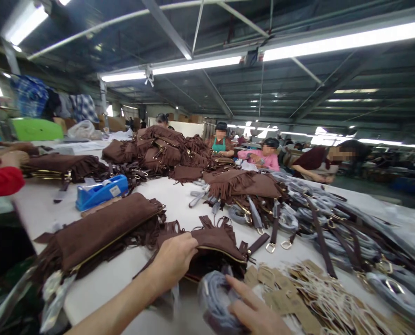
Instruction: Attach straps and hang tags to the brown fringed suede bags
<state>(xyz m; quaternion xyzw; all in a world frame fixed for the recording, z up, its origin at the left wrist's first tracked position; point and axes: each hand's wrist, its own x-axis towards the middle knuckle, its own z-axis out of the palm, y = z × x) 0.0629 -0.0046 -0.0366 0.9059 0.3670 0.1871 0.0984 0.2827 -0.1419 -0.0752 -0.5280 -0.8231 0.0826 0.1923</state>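
Note:
A brown fringed bag (218, 239) lies on the white table in front of me, its gold zip open and its mouth gaping towards me. My left hand (177, 253) is closed on the bag's upper edge at the left of the opening. In my right hand (254, 309) is a coiled strap (215, 295) in grey-blue wrapping, slightly blurred, just below the bag's mouth. The fingers hold the coil from its right side. Left of the bag, a second brown fringed bag (103, 228) rests flat with its zip along the near side.
A blue tape dispenser (103, 191) stands at the left. Brown bags (169, 151) are heaped at the back. Wrapped straps (328, 218) and brown cardboard tags (287, 291) with white strings spread at the right. A co-worker's red sleeve (3, 181) reaches in from the left; others work across the table.

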